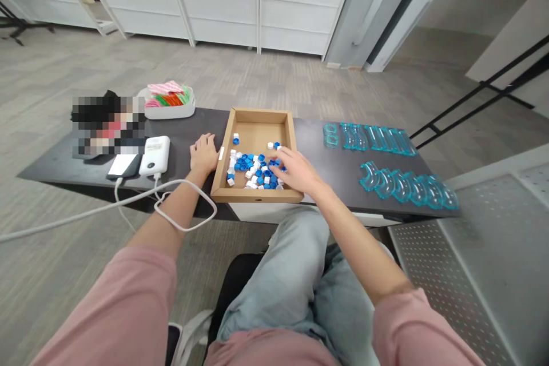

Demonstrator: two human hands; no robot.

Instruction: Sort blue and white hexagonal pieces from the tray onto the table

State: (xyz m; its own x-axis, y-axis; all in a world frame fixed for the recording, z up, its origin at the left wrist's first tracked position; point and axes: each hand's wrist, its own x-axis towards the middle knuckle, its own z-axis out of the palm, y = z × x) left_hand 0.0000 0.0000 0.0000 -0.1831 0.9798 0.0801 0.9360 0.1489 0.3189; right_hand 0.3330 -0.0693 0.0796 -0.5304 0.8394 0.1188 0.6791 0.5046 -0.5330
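Note:
A shallow brown cardboard tray [257,197] lies on the dark table, with many small blue and white plastic pieces [253,166] heaped toward its near side. My right hand [295,168] reaches over the tray's right wall, its fingers apart and among the pieces at the right of the heap; the fingertips partly hide what is beneath them. On the tabletop just left of the tray, my left hand [205,152] rests palm down, fingers stretched out, holding nothing. A few pieces sit apart from the heap, near the tray's left wall and toward its back.
Clear teal plastic parts [369,138] stand in rows on the right of the table [309,137], with a curved row [407,186] nearer. At left are a white power bank [155,155], a phone [124,164], cables [189,183] and a white basket [171,111] of colourful packets.

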